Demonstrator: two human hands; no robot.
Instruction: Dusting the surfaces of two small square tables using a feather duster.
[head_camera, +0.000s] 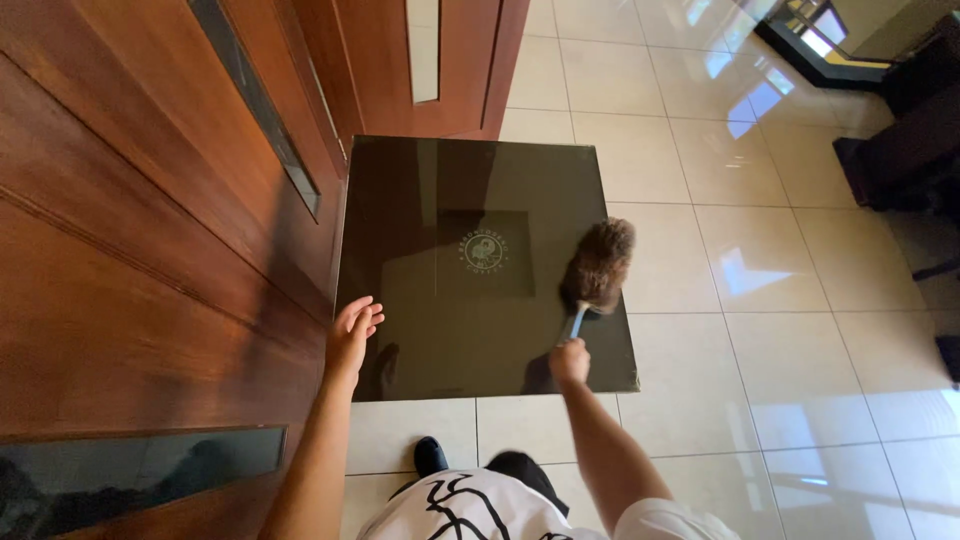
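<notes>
Gripping brown feather duster (598, 265): right hand (569, 362) | left hand (352, 330) open on dark glass tabletop (420, 330) | round pale emblem (484, 251) centred

Glass tabletop (480, 270) sits centre, on the tiled floor (780, 300), its left edge just beside the wooden wall panels (150, 220). Left hand (352, 330) rests on the tabletop's left edge, near the front corner. Right hand (569, 362) is over the front-right part, w/ a feather duster (598, 268) reaching fwd onto the right side (head touching the surface). A shoe (430, 455) is on the floor just below the tabletop's front edge. Dark furniture (905, 140) stands far right, well apart.
</notes>
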